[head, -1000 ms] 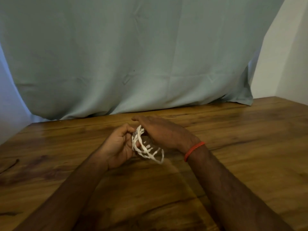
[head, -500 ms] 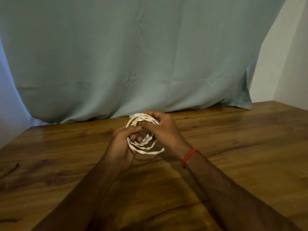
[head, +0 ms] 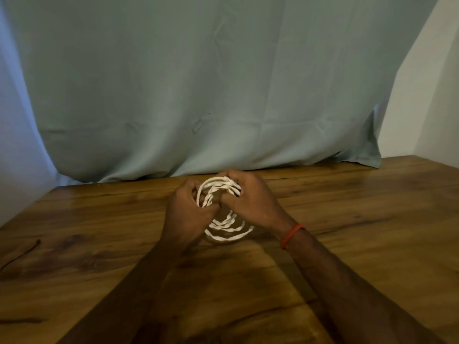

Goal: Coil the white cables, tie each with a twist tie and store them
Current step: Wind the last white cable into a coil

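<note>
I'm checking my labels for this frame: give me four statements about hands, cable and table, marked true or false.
1. The left hand and the right hand both grip the white cable. True.
2. The white cable lies stretched straight across the wooden table. False: it is coiled in loops.
3. A red band circles the left wrist. False: it is on the right wrist.
4. A thin dark strand lies on the wooden table, far to the left. True.

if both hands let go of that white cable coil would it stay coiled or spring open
Probably floppy: the white cable coil sags in uneven loops below the left hand and right hand gripping it. Likely to spring open, since loops splay apart and no tie shows. Seems light, being thin.
</note>
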### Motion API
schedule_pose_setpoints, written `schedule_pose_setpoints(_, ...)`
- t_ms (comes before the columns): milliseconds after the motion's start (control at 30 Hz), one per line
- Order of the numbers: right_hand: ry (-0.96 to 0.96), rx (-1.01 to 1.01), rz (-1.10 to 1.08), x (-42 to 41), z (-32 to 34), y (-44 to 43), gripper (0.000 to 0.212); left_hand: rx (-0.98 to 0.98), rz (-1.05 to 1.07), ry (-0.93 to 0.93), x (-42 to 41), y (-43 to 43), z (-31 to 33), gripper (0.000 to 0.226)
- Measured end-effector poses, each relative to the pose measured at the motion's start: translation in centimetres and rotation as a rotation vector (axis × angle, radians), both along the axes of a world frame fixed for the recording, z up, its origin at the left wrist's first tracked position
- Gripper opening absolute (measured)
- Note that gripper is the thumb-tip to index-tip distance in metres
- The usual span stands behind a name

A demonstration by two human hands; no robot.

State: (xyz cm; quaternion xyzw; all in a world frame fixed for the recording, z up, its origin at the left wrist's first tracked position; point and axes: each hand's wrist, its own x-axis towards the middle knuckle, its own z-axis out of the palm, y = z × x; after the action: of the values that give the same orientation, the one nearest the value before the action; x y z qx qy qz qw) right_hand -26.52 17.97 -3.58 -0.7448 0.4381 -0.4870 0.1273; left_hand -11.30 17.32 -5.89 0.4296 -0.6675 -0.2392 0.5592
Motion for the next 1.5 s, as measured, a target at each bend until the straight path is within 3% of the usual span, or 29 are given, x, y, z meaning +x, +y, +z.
schedule_pose_setpoints(67, 0.112, -0.076, -0.002, 0.1, -0.1, 0.2, 0.006, -0.073, 0.032, -0.107, 0.1, 0.2, 0.0, 0.040)
schedule_pose_setpoints(200, 0.255, -0.213, 0.004, 0.3, -0.6, 0.1, 0.031, -0.272, -0.008, -0.338, 0.3, 0.1, -0.1, 0.022)
schedule_pose_setpoints(267, 0.282, -0.222, -0.030, 0.5, -0.8, -0.1, 0.030, -0.334, 0.045, -0.407, 0.5, -0.5, -0.1, 0.012)
schedule_pose_setpoints(333, 0.284, -0.199, -0.039, 0.7, -0.8, 0.0, 0.022, -0.323, 0.100, -0.496, 0.7, -1.0, -0.1, 0.016)
schedule_pose_setpoints(433, 0.226, -0.177, -0.038, 0.3, -0.8, 0.1, 0.043, -0.221, 0.104, -0.551, 0.9, -0.7, 0.1, 0.029)
schedule_pose_setpoints(600, 0.435, -0.294, -0.070, -0.8, -0.7, -0.7, 0.035, -0.019, 0.210, -0.470, 0.8, -0.3, 0.3, 0.031)
schedule_pose_setpoints(700, 0.402, -0.291, 0.011, -1.3, -0.7, -0.7, 0.032, 0.071, 0.180, -0.346, 0.2, 0.3, 0.4, 0.029)
schedule_pose_setpoints(800, 0.376, -0.357, -0.024, -1.9, -0.7, -0.7, 0.011, 0.108, 0.077, -0.208, -0.2, 0.6, 0.4, 0.024)
schedule_pose_setpoints(900, 0.341, -0.394, -0.078, -2.0, -0.7, -0.7, 0.019, 0.120, 0.014, -0.109, -0.6, 0.5, 0.4, 0.019)
schedule_pose_setpoints(967, 0.286, -0.352, -0.076, -1.8, -0.9, -0.7, 0.021, 0.142, -0.026, 0.000, -0.7, 0.5, 0.4, 0.012)
schedule_pose_setpoints(1100, 0.150, -0.149, -0.023, -1.0, -1.0, -0.6, 0.017, 0.258, -0.157, 0.249, -1.3, 0.9, 0.7, 0.022)
schedule_pose_setpoints(1200, -0.041, -0.003, 0.054, -0.6, -1.0, -0.7, 0.013, 0.351, -0.247, 0.431, -1.5, 1.0, 0.7, 0.017)
schedule_pose_setpoints(1367, -0.277, 0.089, 0.020, -0.4, -0.8, -0.8, 0.013, 0.431, -0.295, 0.559, -2.0, 0.5, 0.4, 0.014)
schedule_pose_setpoints(1500, -0.077, -0.159, -0.073, -0.8, -0.8, -0.6, 0.010, 0.402, -0.350, 0.462, -1.5, 0.4, 0.4, 0.022)
